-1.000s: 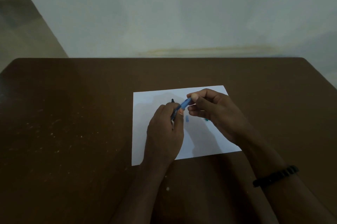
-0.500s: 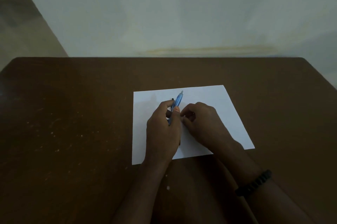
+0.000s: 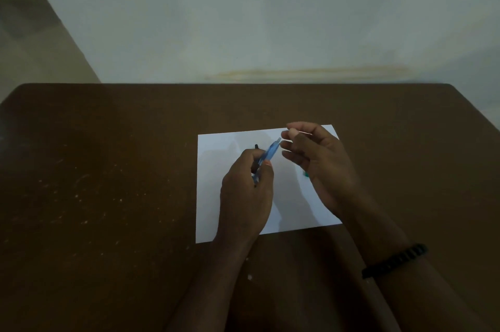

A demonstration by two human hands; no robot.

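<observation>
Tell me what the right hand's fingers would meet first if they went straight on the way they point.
The blue pen in the left hand: the right hand's fingertips aim at its upper end, almost touching. Depth is unclear, so they might pass just above it.

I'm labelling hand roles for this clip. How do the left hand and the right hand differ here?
The left hand curls its fingers round the blue pen. The right hand only brings pinched fingertips to the pen's far end, and whether they hold anything is too blurred to tell. The right hand's wrist wears a dark bracelet, while the left hand's wrist is bare. Both are over the white paper.
</observation>
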